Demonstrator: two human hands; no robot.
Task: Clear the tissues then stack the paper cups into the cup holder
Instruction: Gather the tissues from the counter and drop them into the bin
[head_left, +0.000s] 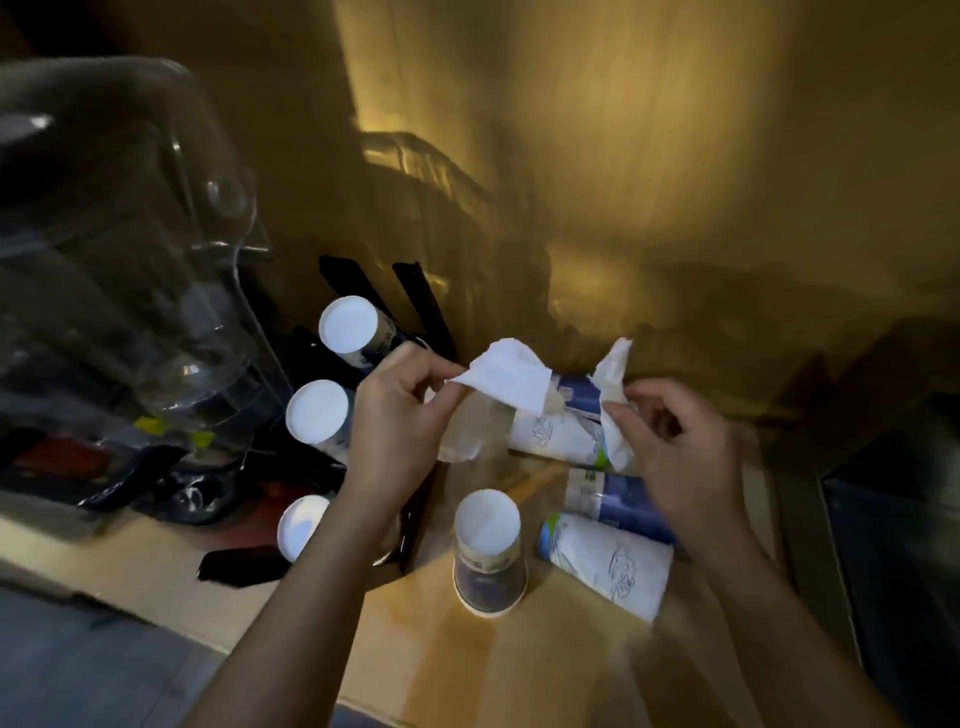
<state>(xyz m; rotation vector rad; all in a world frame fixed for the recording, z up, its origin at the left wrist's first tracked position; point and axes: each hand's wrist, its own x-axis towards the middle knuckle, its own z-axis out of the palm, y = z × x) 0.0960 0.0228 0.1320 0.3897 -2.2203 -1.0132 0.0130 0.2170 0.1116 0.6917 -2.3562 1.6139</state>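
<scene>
Left hand (400, 415): pinched on white tissue (506, 382). Right hand (675, 447): fingers closed on second tissue (615, 395) over toppled paper cup (558, 434). Tabletop (519, 670): wooden.

Setting: a dim drinks or pantry corner, apparently in a home or office. A wooden counter (519, 670) is backed by a wood-panelled wall (623, 156). Paper cups (488, 556) are scattered beside a black cup holder (415, 306), and clear plastic containers (171, 291) are stacked at left.
</scene>
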